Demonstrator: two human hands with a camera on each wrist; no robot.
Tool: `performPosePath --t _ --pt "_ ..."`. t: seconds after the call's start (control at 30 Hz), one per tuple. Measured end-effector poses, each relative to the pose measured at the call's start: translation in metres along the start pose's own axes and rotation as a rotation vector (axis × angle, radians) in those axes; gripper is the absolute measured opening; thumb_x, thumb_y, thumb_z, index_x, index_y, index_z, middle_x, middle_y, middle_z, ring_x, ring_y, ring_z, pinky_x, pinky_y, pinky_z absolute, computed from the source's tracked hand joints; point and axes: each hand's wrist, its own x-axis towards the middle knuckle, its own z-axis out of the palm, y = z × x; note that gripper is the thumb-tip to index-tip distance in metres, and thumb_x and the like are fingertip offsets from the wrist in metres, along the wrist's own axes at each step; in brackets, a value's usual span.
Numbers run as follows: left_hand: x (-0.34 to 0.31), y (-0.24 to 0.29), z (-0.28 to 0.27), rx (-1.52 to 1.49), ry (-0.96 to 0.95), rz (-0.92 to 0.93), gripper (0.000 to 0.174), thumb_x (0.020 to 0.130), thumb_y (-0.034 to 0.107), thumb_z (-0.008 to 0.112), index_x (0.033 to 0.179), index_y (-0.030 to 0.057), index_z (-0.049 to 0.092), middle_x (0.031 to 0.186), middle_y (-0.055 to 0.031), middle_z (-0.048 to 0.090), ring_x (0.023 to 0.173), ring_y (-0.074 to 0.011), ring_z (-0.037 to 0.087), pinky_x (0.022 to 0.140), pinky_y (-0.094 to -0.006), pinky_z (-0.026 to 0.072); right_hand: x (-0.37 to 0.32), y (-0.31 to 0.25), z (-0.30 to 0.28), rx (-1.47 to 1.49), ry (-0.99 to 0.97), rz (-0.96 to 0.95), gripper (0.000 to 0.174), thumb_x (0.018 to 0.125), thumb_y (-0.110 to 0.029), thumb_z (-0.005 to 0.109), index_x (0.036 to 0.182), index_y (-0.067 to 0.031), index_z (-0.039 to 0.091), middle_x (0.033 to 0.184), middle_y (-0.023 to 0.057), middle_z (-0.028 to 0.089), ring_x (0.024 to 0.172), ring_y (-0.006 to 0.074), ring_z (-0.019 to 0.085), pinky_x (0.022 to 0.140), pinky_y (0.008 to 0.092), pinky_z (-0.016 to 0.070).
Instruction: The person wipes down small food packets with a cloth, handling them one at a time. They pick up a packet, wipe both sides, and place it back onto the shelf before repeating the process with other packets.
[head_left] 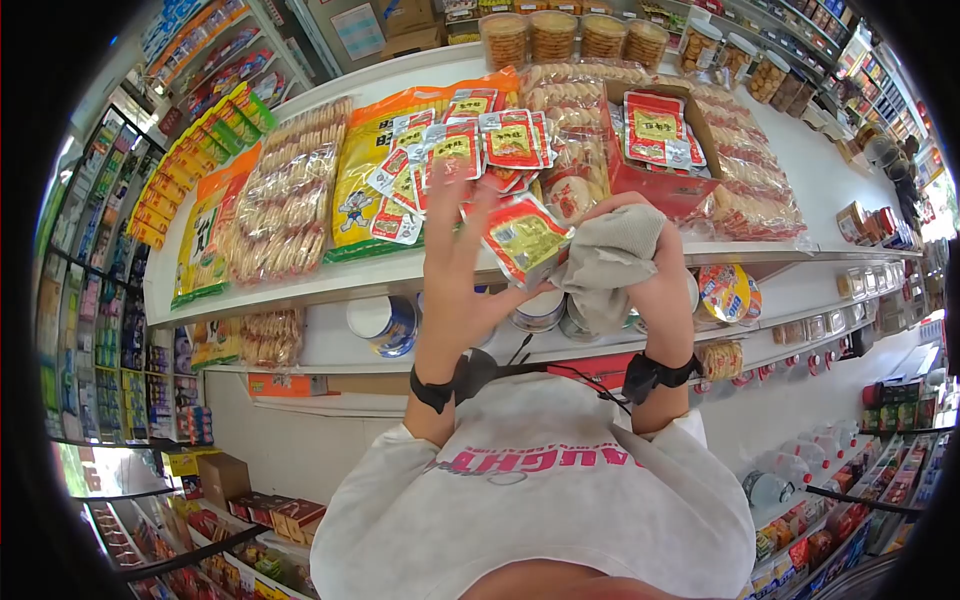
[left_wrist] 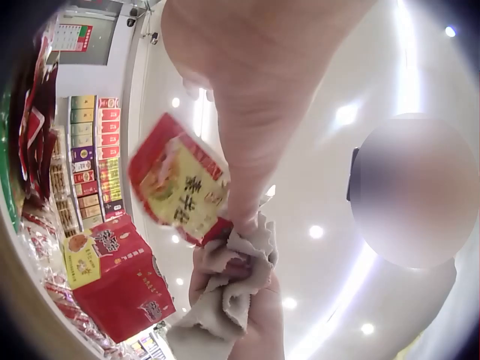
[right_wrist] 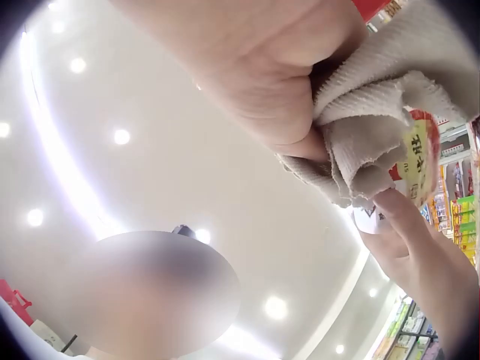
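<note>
My right hand (head_left: 665,265) grips a bunched grey cloth (head_left: 612,262) above the front edge of the counter. Against the cloth stands a red and yellow snack packet (head_left: 525,240), its printed back showing in the head view and its front with large characters (left_wrist: 180,180) in the left wrist view. One corner of the packet meets the cloth folds. My left hand (head_left: 460,280) is raised beside the packet, fingers long and blurred, thumb reaching to the packet's lower edge. In the right wrist view the left thumb (right_wrist: 401,214) lies right at the cloth and packet.
Loose snack packets (head_left: 455,150) are heaped on a yellow bag (head_left: 355,190) behind the hands. A red open box (head_left: 665,180) with similar packets stands at right. Bagged round crackers (head_left: 290,190) flank them, with clear tubs (head_left: 552,38) behind. Bowls (head_left: 385,325) sit on the shelf below.
</note>
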Motion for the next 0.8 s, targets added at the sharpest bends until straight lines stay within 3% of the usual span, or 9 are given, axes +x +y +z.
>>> performPosePath --t 0.1,0.2,0.3,0.33,0.53,0.63,0.8 --pt "-0.015 -0.023 0.001 -0.264 -0.341 -0.028 0.049 0.080 0.016 0.083 0.123 -0.0005 0.065 0.117 -0.0169 0.070 0.101 -0.0309 0.068 0.085 -0.0392 0.0539 0.001 0.000 0.006 0.083 0.059 -0.024 0.040 0.077 0.000 0.075 0.114 -0.0035 0.062 0.109 0.0059 0.068 0.103 0.0151 0.064 0.092 0.0318 0.0517" --pt "-0.021 -0.007 0.010 -0.414 -0.124 -0.453 0.024 0.093 0.013 0.072 0.111 -0.0029 0.069 0.090 -0.0080 0.074 0.078 -0.0167 0.068 0.068 -0.0309 0.0526 0.005 0.001 0.010 0.038 0.293 -0.160 0.041 0.079 0.000 0.073 0.118 -0.0029 0.060 0.114 0.0077 0.066 0.107 0.0164 0.063 0.095 0.0325 0.0500" --pt "-0.020 -0.011 0.011 -0.664 -0.007 -0.785 0.025 0.099 0.018 0.066 0.112 -0.0034 0.068 0.093 -0.0039 0.072 0.081 -0.0077 0.064 0.070 -0.0252 0.0500 0.011 0.013 0.010 -0.144 0.541 -0.332 0.045 0.081 -0.001 0.073 0.123 -0.0023 0.057 0.126 0.0101 0.061 0.114 0.0172 0.059 0.100 0.0326 0.0468" --pt "-0.016 -0.009 0.013 -0.731 0.023 -0.754 0.026 0.101 0.020 0.065 0.113 -0.0030 0.068 0.093 -0.0017 0.070 0.081 -0.0046 0.060 0.070 -0.0226 0.0486 0.012 0.019 0.009 -0.219 0.610 -0.387 0.047 0.082 -0.001 0.073 0.125 -0.0022 0.056 0.130 0.0109 0.059 0.116 0.0173 0.058 0.101 0.0325 0.0456" --pt "-0.020 -0.020 0.030 -0.733 0.033 -0.756 0.027 0.101 0.018 0.064 0.117 -0.0035 0.066 0.095 -0.0030 0.070 0.082 -0.0052 0.060 0.071 -0.0209 0.0475 0.006 0.038 0.041 -0.019 -0.018 -0.036 0.069 0.084 -0.002 0.073 0.146 -0.0024 0.042 0.141 0.0091 0.050 0.126 0.0171 0.052 0.107 0.0334 0.0410" --pt "-0.017 -0.020 0.026 -0.725 0.041 -0.769 0.025 0.100 0.016 0.065 0.116 -0.0033 0.067 0.092 -0.0021 0.070 0.079 -0.0040 0.058 0.068 -0.0195 0.0455 0.004 0.046 0.036 0.135 -0.038 0.004 0.072 0.086 -0.003 0.071 0.150 -0.0028 0.038 0.140 0.0084 0.051 0.127 0.0159 0.051 0.105 0.0335 0.0437" --pt "-0.019 -0.021 0.024 -0.544 -0.003 -0.803 0.020 0.095 0.013 0.071 0.107 -0.0031 0.068 0.078 0.0025 0.065 0.068 0.0002 0.050 0.059 -0.0180 0.0388 0.009 0.052 0.036 0.100 0.104 0.164 0.055 0.087 -0.004 0.070 0.138 -0.0015 0.049 0.127 0.0068 0.061 0.113 0.0147 0.060 0.097 0.0311 0.0503"
